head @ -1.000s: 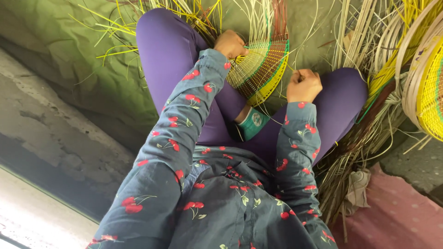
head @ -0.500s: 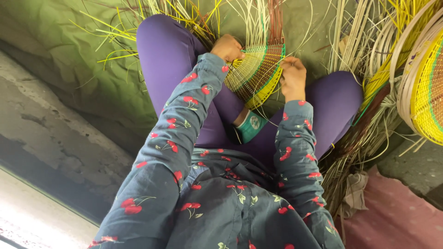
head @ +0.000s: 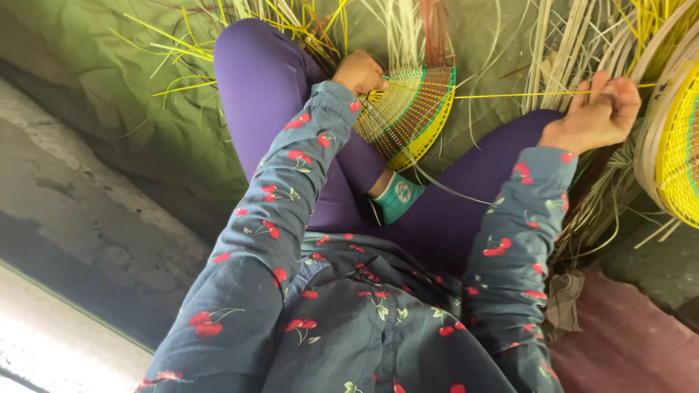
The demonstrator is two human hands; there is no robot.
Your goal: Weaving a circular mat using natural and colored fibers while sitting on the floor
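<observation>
Woven fan point(head: 408, 116) gripped at edge by left hand point(head: 358, 73); right hand point(head: 597, 113) pinches yellow strand point(head: 502, 94) taut, w/ loose reeds point(head: 575, 44) nearby.

Green cloth point(head: 109, 94) spread under legs. Second woven piece, yellow with green bands point(head: 681, 156), at right edge. Grey concrete floor point(head: 87, 218) left. Maroon mat point(head: 626, 342) lower right.

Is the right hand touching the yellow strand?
Touching. The head view shows the right hand pinching the yellow strand, pulled taut from the woven piece.
</observation>
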